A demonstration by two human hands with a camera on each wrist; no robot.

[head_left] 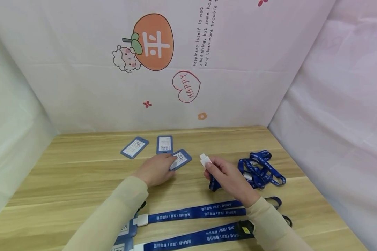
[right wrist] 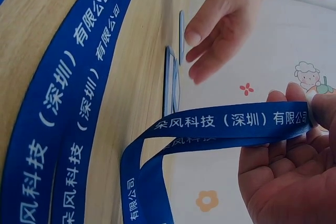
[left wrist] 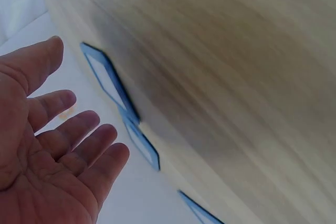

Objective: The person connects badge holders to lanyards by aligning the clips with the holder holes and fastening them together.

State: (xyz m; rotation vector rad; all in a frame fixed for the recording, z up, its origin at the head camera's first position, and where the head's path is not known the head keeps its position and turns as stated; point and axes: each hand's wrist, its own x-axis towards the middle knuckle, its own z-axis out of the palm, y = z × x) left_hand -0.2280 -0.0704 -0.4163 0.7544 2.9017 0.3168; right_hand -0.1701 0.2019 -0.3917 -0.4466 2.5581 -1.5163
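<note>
My left hand (head_left: 156, 169) hovers at a blue-framed card holder (head_left: 183, 159) on the table, overlapping its near edge in the head view. Its fingers are loosely bent with nothing between them in the left wrist view, and the card holders lie beyond the fingertips. Thumb and fingers of my right hand (head_left: 227, 177) pinch the white clip (head_left: 205, 160) of a blue lanyard. The printed strap (right wrist: 236, 123) hangs from that clip in a loop. Two more card holders, one tilted (head_left: 134, 147) and one straight (head_left: 164, 143), lie at the back.
A heap of blue lanyards (head_left: 262, 169) lies to the right. In front, two lanyards with straps (head_left: 182, 213) stretched across the table join white clips and card holders (head_left: 130, 230), partly behind my left sleeve. A printed white cloth (head_left: 232, 97) stands behind the wooden table (head_left: 72, 167).
</note>
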